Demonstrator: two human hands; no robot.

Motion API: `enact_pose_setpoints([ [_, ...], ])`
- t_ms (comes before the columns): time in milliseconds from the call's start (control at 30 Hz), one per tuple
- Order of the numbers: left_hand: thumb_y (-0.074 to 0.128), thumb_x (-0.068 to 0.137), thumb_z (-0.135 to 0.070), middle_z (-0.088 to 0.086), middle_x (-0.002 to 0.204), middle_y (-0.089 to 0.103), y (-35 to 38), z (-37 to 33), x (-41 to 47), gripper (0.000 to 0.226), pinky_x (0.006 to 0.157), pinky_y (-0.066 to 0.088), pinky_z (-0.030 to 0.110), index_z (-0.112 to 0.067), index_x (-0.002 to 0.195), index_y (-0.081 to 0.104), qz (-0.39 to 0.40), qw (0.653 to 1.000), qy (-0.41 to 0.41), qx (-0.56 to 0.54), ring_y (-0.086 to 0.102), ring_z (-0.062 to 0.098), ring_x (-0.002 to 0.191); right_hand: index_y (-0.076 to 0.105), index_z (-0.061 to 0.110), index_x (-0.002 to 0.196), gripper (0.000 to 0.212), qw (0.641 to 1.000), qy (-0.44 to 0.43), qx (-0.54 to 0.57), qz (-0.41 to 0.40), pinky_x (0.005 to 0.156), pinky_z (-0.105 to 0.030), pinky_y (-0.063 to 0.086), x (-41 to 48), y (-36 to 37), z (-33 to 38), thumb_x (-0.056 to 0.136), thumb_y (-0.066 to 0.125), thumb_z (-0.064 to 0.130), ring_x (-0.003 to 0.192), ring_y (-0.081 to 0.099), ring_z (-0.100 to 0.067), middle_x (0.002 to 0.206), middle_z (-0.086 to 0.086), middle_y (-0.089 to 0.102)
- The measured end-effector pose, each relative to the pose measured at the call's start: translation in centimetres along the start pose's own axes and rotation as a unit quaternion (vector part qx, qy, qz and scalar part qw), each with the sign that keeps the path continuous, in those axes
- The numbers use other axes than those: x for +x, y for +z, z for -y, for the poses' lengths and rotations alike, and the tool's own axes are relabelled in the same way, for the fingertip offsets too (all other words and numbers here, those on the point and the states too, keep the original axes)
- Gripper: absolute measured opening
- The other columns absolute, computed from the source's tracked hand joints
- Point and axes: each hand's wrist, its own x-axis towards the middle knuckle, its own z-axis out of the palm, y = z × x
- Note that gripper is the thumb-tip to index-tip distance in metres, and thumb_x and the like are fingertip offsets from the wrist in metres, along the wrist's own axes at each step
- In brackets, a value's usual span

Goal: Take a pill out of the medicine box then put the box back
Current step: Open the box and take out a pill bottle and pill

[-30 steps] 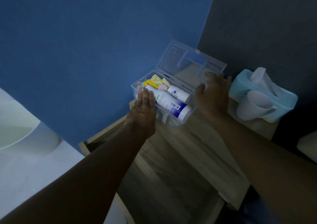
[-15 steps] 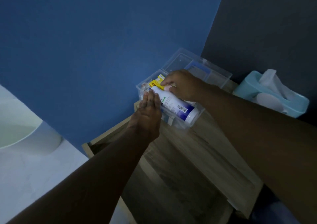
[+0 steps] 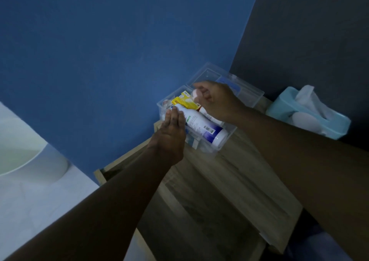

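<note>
A clear plastic medicine box [image 3: 227,138] stands on the wooden cabinet top against the blue wall, its lid [image 3: 251,92] swung back. Inside lie a long white and blue bottle [image 3: 201,125] and a yellow packet [image 3: 184,102]. My left hand [image 3: 169,134] rests flat on the box's near left edge, fingers together against the bottle. Over the box's far side, my right hand [image 3: 216,99] has its fingers closed on a small white item [image 3: 196,93]; what that item is I cannot make out.
A light blue tissue box [image 3: 311,114] with a white tissue sticking up stands to the right, a white cup lying against it. The wooden cabinet top [image 3: 229,180] stretches toward me. A white basin [image 3: 24,152] sits at the left.
My right hand moved from the lid's edge into the box, closed on a small white item and lifted it slightly. The left hand stayed on the box's edge.
</note>
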Motion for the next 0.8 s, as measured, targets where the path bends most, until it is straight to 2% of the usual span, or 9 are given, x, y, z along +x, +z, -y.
enact_pose_setpoints([
  [167, 0.060, 0.082, -0.010, 0.011, 0.165, -0.007, -3.1, 1.0, -1.3, 0.100, 0.122, 0.014, 0.038, -0.013, 0.155, -0.009, 0.051, 0.982, -0.022, -0.179, -0.004, 0.026, 0.152, 0.074, 0.016, 0.105, 0.021, 0.999, 0.015, 0.003, -0.037, 0.079, -0.019, 0.052, -5.0, -4.3, 2.0, 0.087, 0.064, 0.021, 0.084, 0.068, -0.009, 0.099, 0.000, 0.072],
  [267, 0.061, 0.088, -0.012, 0.009, 0.157, 0.033, -5.8, -0.1, -2.6, 0.093, 0.109, 0.036, 0.031, -0.025, 0.156, -0.001, -0.018, 0.949, -0.016, -0.314, 0.037, 0.027, 0.141, 0.076, 0.019, 0.096, 0.015, 0.995, 0.057, 0.036, -0.073, 0.066, 0.001, 0.040, -7.9, -6.8, 3.0, 0.083, 0.070, 0.023, 0.069, 0.061, 0.013, 0.081, 0.015, 0.064],
  [333, 0.057, 0.095, -0.020, 0.003, 0.137, 0.054, -7.9, -2.6, -3.6, 0.071, 0.102, 0.044, 0.032, -0.025, 0.155, 0.020, -0.084, 0.893, -0.048, -0.440, 0.057, 0.021, 0.120, 0.078, 0.018, 0.094, 0.014, 0.991, 0.071, 0.076, -0.078, 0.063, 0.000, 0.040, -9.7, -8.3, 4.1, 0.085, 0.072, 0.027, 0.063, 0.058, 0.016, 0.076, 0.019, 0.067],
  [400, 0.053, 0.098, -0.027, 0.010, 0.123, 0.064, -9.9, -5.4, -4.9, 0.046, 0.093, 0.052, 0.036, -0.013, 0.142, 0.049, -0.090, 0.785, -0.096, -0.605, 0.064, 0.021, 0.100, 0.078, 0.019, 0.095, 0.013, 0.990, 0.066, 0.104, -0.073, 0.064, -0.005, 0.043, -11.4, -9.9, 5.6, 0.087, 0.073, 0.028, 0.063, 0.059, 0.013, 0.077, 0.016, 0.071],
  [467, 0.050, 0.100, -0.029, 0.022, 0.110, 0.068, -11.8, -8.0, -6.8, 0.039, 0.075, 0.060, 0.030, 0.001, 0.118, 0.064, -0.060, 0.671, -0.100, -0.732, 0.070, 0.023, 0.082, 0.078, 0.021, 0.101, 0.016, 0.989, 0.053, 0.117, -0.069, 0.069, -0.009, 0.045, -13.2, -11.4, 7.3, 0.087, 0.074, 0.028, 0.071, 0.064, 0.006, 0.089, 0.010, 0.074],
  [500, 0.050, 0.100, -0.030, 0.024, 0.103, 0.070, -12.6, -9.0, -7.8, 0.040, 0.073, 0.061, 0.029, 0.004, 0.109, 0.067, -0.051, 0.637, -0.091, -0.764, 0.073, 0.024, 0.079, 0.078, 0.022, 0.103, 0.018, 0.989, 0.044, 0.120, -0.068, 0.072, -0.010, 0.047, -14.2, -12.2, 8.1, 0.087, 0.074, 0.028, 0.076, 0.066, 0.002, 0.094, 0.008, 0.074],
  [633, 0.055, 0.097, -0.029, 0.025, 0.098, 0.074, -14.3, -12.2, -11.6, 0.037, 0.090, 0.058, 0.037, 0.004, 0.097, 0.074, -0.049, 0.573, -0.033, -0.818, 0.073, 0.029, 0.093, 0.077, 0.022, 0.106, 0.022, 0.989, 0.002, 0.110, -0.096, 0.075, -0.018, 0.053, -18.1, -14.7, 10.6, 0.085, 0.074, 0.025, 0.077, 0.065, -0.004, 0.094, 0.001, 0.067],
  [733, 0.059, 0.094, -0.029, 0.013, 0.076, 0.077, -14.9, -14.0, -13.7, 0.038, 0.076, 0.061, 0.028, -0.009, 0.071, 0.080, -0.057, 0.546, -0.033, -0.835, 0.076, 0.019, 0.075, 0.078, 0.017, 0.104, 0.020, 0.988, -0.022, 0.107, -0.107, 0.074, -0.023, 0.053, -20.5, -16.2, 11.8, 0.084, 0.076, 0.018, 0.074, 0.063, -0.008, 0.090, -0.001, 0.065],
  [800, 0.061, 0.092, -0.033, 0.013, 0.074, 0.077, -15.0, -15.0, -15.0, 0.041, 0.070, 0.061, 0.024, -0.009, 0.066, 0.080, -0.054, 0.530, -0.045, -0.845, 0.076, 0.018, 0.072, 0.078, 0.016, 0.107, 0.022, 0.989, -0.038, 0.107, -0.090, 0.073, -0.016, 0.049, -21.7, -17.2, 12.2, 0.085, 0.076, 0.014, 0.073, 0.060, -0.004, 0.087, 0.007, 0.060],
])
